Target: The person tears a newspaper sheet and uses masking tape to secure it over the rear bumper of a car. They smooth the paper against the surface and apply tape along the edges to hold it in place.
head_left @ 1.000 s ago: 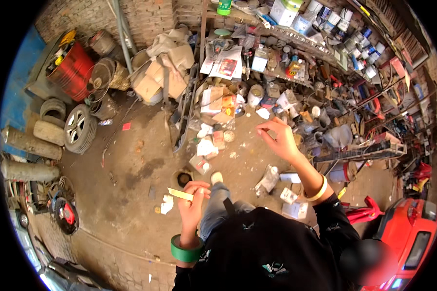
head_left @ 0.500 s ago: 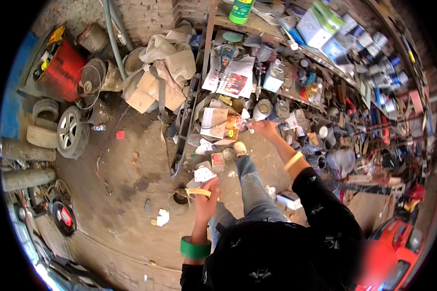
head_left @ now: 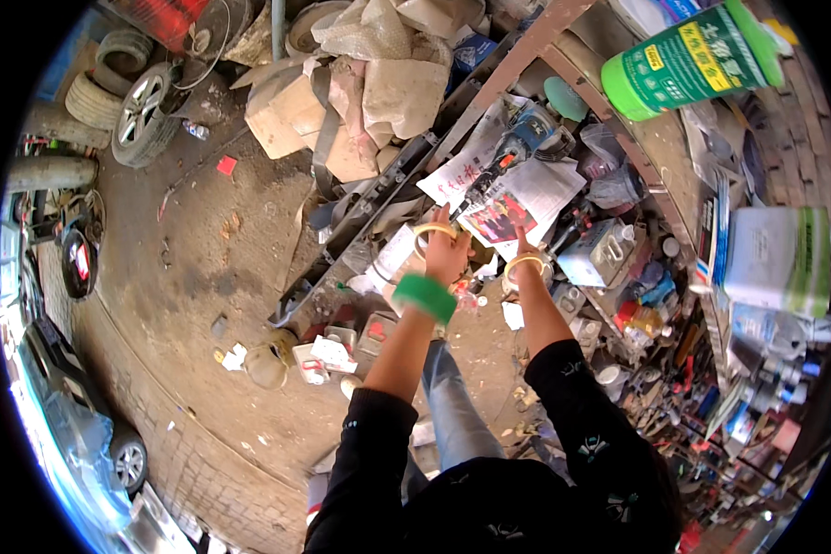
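My left hand (head_left: 446, 258) reaches over the newspaper's near edge with fingers stretched out, close to the dark shaft of a blue power tool (head_left: 526, 137). A thin yellow ring (head_left: 423, 242) circles that hand, and a wide green band (head_left: 424, 297) sits on the forearm. My right hand (head_left: 526, 251) extends its fingers at the right part of the newspaper (head_left: 547, 189); whether it touches the paper I cannot tell. Another yellow ring (head_left: 523, 262) is round the right wrist. The power tool lies on the paper, its shaft pointing toward me. Neither hand visibly holds anything.
A rusty metal frame (head_left: 632, 148) borders the bench, with a green tub (head_left: 688, 63) above. A rectangular can (head_left: 593, 251) and many loose items crowd the right. Cardboard (head_left: 286, 111) is heaped at the back left. Plastic jugs (head_left: 376, 331) stand on the floor nearby.
My left hand has moved forward and up to the newspaper. My right hand has left the clutter below it and reached the paper too. The view has turned and come closer to the bench.
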`<state>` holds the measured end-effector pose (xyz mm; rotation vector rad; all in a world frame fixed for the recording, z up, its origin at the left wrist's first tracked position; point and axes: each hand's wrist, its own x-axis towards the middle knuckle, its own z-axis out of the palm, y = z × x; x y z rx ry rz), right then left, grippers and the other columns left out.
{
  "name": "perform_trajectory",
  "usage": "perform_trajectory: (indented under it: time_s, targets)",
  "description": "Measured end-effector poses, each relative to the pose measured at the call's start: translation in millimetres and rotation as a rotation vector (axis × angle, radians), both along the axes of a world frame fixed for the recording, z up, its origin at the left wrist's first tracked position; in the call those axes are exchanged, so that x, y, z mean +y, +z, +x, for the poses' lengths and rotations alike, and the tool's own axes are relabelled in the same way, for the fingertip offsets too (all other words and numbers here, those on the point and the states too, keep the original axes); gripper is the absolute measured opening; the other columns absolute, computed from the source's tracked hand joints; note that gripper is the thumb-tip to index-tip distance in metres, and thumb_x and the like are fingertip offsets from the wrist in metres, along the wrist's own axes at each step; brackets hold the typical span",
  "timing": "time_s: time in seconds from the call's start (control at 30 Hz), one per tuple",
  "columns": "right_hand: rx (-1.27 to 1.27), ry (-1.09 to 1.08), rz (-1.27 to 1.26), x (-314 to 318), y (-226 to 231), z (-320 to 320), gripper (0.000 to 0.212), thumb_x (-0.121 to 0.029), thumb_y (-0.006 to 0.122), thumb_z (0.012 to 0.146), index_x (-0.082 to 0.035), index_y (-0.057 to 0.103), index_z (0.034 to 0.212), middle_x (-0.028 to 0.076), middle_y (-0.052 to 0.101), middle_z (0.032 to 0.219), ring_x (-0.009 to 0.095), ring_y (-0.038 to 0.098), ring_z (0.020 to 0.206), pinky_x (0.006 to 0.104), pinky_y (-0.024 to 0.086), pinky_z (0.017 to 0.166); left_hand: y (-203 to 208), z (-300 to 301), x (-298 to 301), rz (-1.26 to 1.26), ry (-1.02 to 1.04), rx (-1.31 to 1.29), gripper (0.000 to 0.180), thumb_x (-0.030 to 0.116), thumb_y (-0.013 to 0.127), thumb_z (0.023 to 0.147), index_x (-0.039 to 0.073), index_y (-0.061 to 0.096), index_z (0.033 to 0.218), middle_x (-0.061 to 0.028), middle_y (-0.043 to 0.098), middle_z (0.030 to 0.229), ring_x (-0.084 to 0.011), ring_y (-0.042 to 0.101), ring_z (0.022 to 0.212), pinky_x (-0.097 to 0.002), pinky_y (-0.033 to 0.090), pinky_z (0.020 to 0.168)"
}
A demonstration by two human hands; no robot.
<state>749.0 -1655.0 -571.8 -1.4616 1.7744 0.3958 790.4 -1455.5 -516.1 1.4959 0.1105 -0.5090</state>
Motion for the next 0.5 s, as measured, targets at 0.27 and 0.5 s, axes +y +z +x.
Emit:
perform_trajectory:
  time_s: [0.27,0.5]
  targets:
    - [-1.042,-0.348,0.111,-26,-22,-17,0.044,-0.038,0.081,0.076,-0.009,0.060,0.101,0.003,0.061,0.096,0.021,0.053,0.084,0.0402,0.046,0.074,-35,45,-52,0.645,-0.214,0.061,0.044,0.044,0.059,0.087,0.000,0.062,0.090,-0.0220,0.066,0.087,-0.0393,0.064,0.078,-0.0468,0.052,0.068]
    - [-1.053,-0.009,-0.279,-64,81,-50,0.031,-0.036,0.072,0.085,-0.008,0.059,0.079,-0.003,0.053,0.065,0.008,0.045,0.053,0.0252,0.034,0.044,5,67,-59,0.606,-0.200,0.158,0.040,0.044,0.052,0.090,0.006,0.061,0.101,-0.0184,0.067,0.096,-0.0350,0.065,0.091,-0.0464,0.052,0.072]
